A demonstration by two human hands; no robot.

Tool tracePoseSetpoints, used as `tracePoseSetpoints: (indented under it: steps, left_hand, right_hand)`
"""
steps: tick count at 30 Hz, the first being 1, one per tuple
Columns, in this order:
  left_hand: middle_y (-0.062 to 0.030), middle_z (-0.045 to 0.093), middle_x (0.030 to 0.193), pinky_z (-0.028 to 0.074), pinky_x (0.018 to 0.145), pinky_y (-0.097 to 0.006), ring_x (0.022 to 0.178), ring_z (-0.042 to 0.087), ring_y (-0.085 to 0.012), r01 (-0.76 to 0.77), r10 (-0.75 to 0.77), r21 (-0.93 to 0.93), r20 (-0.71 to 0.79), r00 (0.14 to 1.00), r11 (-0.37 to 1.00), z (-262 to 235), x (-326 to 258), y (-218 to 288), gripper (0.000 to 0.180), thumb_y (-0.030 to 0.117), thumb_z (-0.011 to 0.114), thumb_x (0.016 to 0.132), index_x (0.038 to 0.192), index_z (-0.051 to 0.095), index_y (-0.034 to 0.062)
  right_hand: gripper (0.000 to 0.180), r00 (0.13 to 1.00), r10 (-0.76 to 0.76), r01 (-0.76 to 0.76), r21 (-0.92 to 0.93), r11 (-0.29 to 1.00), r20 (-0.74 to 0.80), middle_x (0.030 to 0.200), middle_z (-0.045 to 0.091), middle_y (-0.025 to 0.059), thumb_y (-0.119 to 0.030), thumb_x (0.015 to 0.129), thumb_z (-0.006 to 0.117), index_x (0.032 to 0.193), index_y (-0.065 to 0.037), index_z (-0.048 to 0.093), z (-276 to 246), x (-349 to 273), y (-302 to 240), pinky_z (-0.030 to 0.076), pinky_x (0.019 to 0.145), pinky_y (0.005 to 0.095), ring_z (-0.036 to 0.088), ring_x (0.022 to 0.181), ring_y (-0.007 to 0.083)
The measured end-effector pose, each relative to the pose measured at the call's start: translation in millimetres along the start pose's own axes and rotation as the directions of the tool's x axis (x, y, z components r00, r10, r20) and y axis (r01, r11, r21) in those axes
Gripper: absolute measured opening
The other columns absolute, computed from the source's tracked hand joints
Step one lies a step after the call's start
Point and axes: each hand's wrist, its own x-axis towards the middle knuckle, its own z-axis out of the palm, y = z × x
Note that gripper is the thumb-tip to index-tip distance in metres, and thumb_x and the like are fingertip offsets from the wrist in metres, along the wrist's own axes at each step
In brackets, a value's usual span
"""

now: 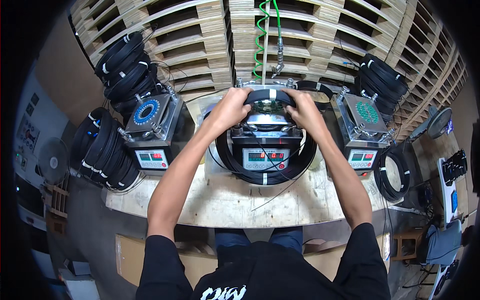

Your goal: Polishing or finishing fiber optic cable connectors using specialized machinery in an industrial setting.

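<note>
A large coil of black cable (265,172) bound with white ties is looped around the middle metal machine (265,150), which has a red digit display on its front. My left hand (231,107) grips the coil's top arc on the left. My right hand (304,109) grips the same arc on the right. Between the hands a white tie (272,94) shows on the cable, above the machine's round plate of green sockets (267,106). Loose thin cable ends trail across the wooden bench (225,200) in front.
Matching machines stand left (150,132) and right (365,130). Stacks of black cable coils lie at far left (102,147), back left (127,65), back right (382,82) and right (392,175). A green coiled air hose (260,37) hangs before stacked wooden pallets. Fans stand at both sides.
</note>
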Motion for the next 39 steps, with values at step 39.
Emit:
tracePoseSetpoints:
  steps: [39]
  left_hand:
    - [-0.0241, 0.068, 0.082, 0.051, 0.072, -0.042, 0.081, 0.068, -0.0401, 0.423, -0.424, -0.304, 0.064, 0.903, 0.854, 158, -250, -24, 0.034, 0.018, 0.081, 0.081, 0.096, 0.060, -0.0050]
  right_hand:
    - [0.036, 0.968, 0.235, -0.216, -0.190, 0.958, 0.082, 0.097, 0.069, 0.0228, 0.000, 0.077, 0.071, 0.112, 0.003, 0.065, 136, -250, -43, 0.047, 0.089, 0.0457, 0.059, 0.099, 0.0403]
